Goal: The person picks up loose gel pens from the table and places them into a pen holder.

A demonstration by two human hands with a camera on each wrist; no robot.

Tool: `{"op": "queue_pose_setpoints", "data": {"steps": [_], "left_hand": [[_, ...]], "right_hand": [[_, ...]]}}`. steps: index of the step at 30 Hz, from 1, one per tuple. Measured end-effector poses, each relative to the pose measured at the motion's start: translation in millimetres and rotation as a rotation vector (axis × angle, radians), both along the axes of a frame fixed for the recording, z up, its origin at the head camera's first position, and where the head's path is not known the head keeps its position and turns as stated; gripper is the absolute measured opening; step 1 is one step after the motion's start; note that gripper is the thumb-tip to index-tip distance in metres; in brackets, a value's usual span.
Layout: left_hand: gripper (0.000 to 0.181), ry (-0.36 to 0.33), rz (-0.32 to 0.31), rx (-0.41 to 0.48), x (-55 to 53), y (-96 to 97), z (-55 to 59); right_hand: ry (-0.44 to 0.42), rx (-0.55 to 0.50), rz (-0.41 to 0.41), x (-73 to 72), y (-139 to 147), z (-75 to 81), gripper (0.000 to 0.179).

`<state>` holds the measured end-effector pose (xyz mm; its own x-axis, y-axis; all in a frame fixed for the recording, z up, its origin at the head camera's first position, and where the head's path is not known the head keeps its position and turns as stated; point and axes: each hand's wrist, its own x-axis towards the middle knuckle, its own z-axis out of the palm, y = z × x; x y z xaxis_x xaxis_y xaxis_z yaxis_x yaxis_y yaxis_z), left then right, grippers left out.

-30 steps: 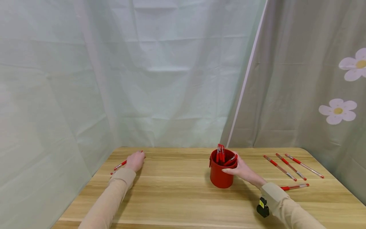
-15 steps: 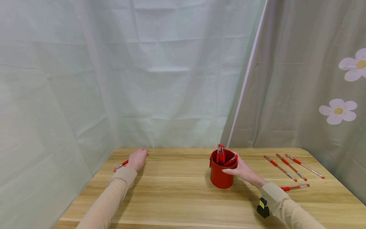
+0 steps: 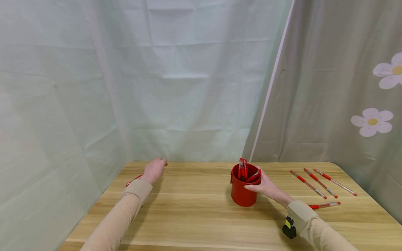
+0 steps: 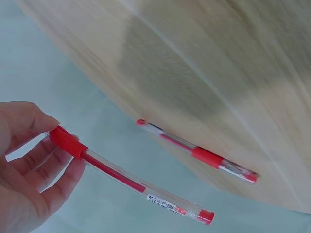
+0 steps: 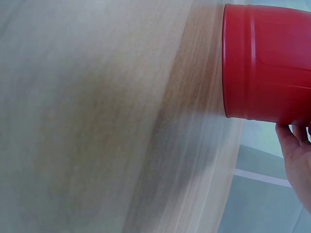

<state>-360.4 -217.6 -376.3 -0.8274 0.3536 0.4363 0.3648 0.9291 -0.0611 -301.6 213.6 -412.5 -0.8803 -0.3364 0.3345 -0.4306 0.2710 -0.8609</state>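
My left hand (image 3: 154,170), near the back left edge of the wooden table, pinches a red gel pen (image 4: 121,177) by its grip end. In the left wrist view, the pen's clear barrel points away from the fingers. A second red gel pen (image 4: 199,151) lies on the tabletop beside it in that view. Right of centre, my right hand (image 3: 266,184) holds a red pen cup (image 3: 243,196), thumb on the near side of the rim and fingers round the far side. Several red pens (image 3: 242,169) stand inside the cup, one leaning right.
Three red pens (image 3: 320,183) lie side by side at the right of the table (image 3: 194,223). Another pen (image 3: 326,205) lies closer, partly behind my right wrist. A pale curtain (image 3: 194,87) hangs along the back, and a grey flowered curtain (image 3: 317,87) at the right.
My left hand has moved a little away and to the right, towards the table's back edge, with the pen. My right hand and the pen cup have stayed in place.
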Motion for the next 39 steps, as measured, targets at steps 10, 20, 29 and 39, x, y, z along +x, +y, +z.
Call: {"op": "queue_pose_setpoints", "data": {"steps": [10,20,29,39], "left_hand": [[0.017,0.025,-0.037,0.001,1.8,14.6,8.1],[0.017,-0.034,-0.042,0.056,3.5,28.7,20.5],[0.018,-0.069,-0.020,0.173,1.5,29.5,34.9],[0.018,-0.036,-0.069,0.269,4.1,34.2,44.0]], "right_hand": [[-0.012,0.001,0.002,-2.5,0,-1.8,0.072],[-0.011,0.007,0.008,-1.9,1,-0.9,0.073],[-0.018,0.006,0.009,-0.1,-1,-1.3,0.072],[-0.005,0.008,0.004,-1.5,0,-1.2,0.070]]}}
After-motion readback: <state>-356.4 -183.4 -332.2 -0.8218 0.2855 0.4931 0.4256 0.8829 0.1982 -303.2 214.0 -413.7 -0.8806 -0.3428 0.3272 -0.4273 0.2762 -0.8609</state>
